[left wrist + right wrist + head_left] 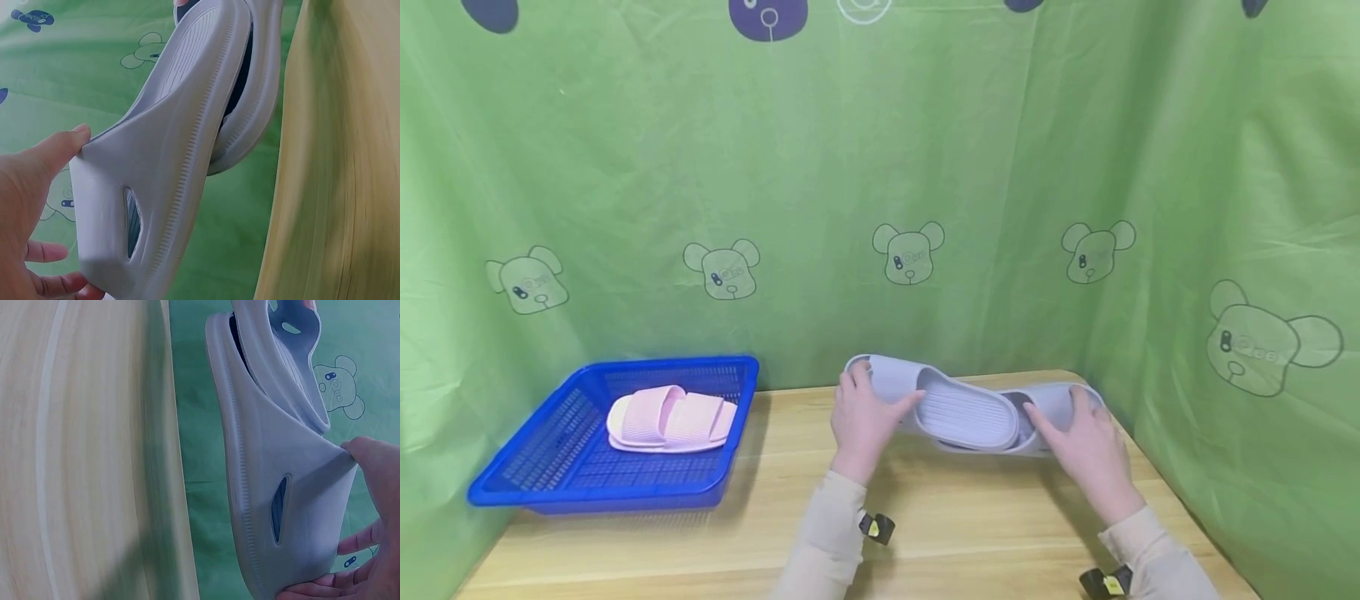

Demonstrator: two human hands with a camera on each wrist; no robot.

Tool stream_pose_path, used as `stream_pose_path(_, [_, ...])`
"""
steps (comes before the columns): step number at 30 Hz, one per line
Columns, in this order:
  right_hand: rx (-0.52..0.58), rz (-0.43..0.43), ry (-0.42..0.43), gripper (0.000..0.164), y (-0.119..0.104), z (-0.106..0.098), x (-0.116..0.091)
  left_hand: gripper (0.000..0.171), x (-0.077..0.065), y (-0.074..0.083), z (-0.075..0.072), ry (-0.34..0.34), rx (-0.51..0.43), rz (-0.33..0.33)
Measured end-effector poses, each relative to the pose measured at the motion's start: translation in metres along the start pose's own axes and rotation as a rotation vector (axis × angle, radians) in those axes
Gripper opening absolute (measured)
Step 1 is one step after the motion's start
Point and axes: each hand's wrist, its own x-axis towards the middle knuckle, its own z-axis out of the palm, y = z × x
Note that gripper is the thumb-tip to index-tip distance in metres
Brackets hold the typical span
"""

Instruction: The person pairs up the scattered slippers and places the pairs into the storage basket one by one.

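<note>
Two pale grey slippers are held over the wooden table, soles overlapping and toes pointing outward. My left hand (865, 421) grips the toe end of the left slipper (966, 412), its thumb on the upper's edge. My right hand (1093, 450) holds the toe end of the right slipper (1054, 404) the same way. The left slipper's heel lies over the right slipper's footbed, close to its upper. In the left wrist view, the left slipper's upper (150, 144) shows a side slot. A similar slot marks the right slipper's upper (312, 469) in the right wrist view.
At the left of the wooden table (955, 533) stands a blue mesh basket (568, 433). Inside it, at its right side, lie pink slippers (643, 417), one partly over the other. A green curtain (820, 183) with bear prints encloses the back and sides.
</note>
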Motion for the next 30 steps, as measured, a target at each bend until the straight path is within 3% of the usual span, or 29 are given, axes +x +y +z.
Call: stream_pose_path(30, [-0.006, 0.002, 0.042, 0.095, -0.004, -0.002, -0.002, 0.104, -0.015, 0.015, 0.006, 0.091, 0.072, 0.083])
